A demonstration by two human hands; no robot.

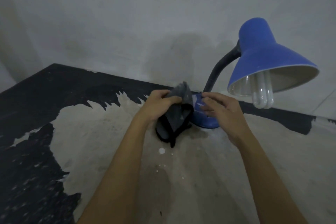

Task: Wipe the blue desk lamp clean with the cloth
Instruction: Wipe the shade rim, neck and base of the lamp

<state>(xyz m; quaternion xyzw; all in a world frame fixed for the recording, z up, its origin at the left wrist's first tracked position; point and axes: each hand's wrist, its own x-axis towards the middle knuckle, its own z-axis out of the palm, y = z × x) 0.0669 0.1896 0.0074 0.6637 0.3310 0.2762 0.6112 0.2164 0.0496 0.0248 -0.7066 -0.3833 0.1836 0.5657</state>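
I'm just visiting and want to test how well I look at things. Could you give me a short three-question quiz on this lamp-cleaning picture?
1. True or false: the left hand grips the grey cloth.
2. What does the right hand touch? A) the shade B) the lamp base C) the bulb
3. Fill in: the blue shade opens toward the ____ of the picture.

Key: 1 true; 2 B; 3 lower right.
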